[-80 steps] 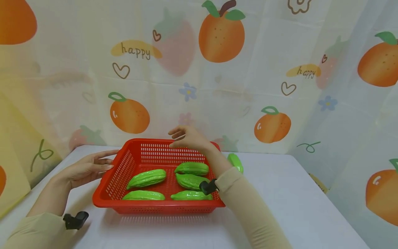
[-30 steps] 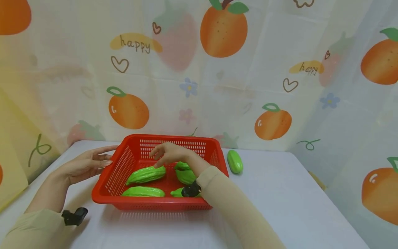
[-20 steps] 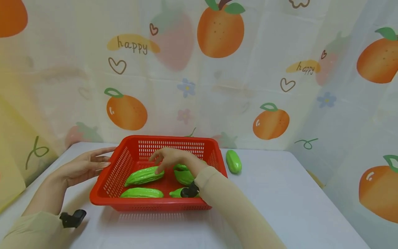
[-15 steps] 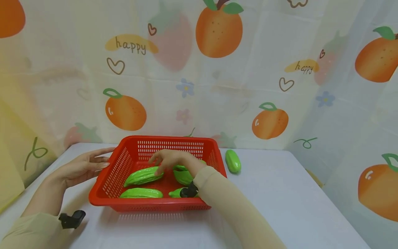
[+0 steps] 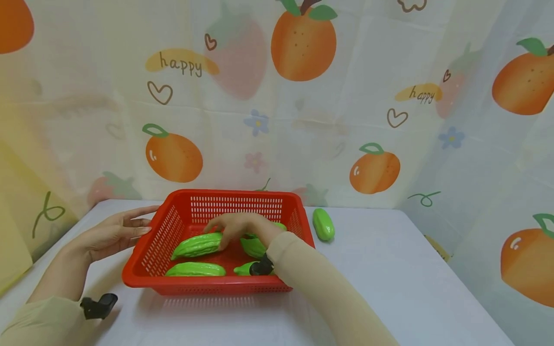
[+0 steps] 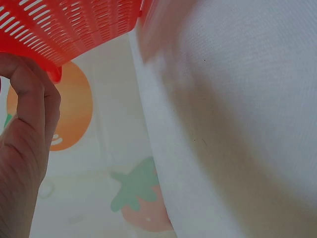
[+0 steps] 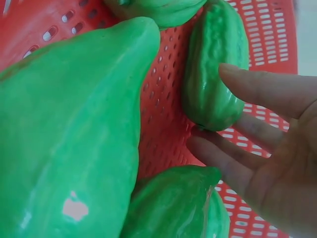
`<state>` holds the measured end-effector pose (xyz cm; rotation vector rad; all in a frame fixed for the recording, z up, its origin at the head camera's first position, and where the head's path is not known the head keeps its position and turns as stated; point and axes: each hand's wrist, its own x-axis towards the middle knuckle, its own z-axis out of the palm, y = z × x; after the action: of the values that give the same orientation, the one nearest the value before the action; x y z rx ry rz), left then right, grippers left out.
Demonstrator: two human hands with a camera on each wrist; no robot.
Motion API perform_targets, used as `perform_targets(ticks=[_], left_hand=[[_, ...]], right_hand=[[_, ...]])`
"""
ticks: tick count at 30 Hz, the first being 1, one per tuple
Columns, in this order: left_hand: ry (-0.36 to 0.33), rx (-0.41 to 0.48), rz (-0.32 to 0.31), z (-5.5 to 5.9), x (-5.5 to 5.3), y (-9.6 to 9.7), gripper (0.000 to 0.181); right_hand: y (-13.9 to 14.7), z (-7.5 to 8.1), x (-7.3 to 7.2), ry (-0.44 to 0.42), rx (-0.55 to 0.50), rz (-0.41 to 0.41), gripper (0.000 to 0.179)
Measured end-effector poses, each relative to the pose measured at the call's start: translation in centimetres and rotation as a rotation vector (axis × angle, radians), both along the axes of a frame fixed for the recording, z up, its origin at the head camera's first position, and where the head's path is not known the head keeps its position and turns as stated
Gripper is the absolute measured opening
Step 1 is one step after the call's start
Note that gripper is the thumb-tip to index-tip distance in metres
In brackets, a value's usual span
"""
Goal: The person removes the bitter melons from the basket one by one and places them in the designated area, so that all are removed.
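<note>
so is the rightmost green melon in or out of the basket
Out: in the head view, the melon lies on the white table, right of the red basket.

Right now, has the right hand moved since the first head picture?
Yes: down and left. The right hand went from over the far rim to inside the red basket.

From the head we look forward and down at the red plastic basket (image 5: 203, 282), which both wrist views share close-up.
</note>
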<state>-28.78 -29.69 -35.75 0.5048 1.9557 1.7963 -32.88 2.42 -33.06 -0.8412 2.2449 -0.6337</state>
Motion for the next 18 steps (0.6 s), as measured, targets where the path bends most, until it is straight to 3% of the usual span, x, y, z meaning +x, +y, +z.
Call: perform_targets(ticks=[7, 18], left_hand=[[-0.012, 0.035, -0.042, -0.11, -0.03, -0.14, 0.046], [-0.010, 0.014, -0.024, -0.06, -0.04, -0.21, 0.045]], right_hand=[[-0.07, 0.03, 0.14, 0.046, 0.037, 0.032, 0.056], [-0.30, 0.14, 0.12, 0.091, 0.129, 0.045, 0.050]])
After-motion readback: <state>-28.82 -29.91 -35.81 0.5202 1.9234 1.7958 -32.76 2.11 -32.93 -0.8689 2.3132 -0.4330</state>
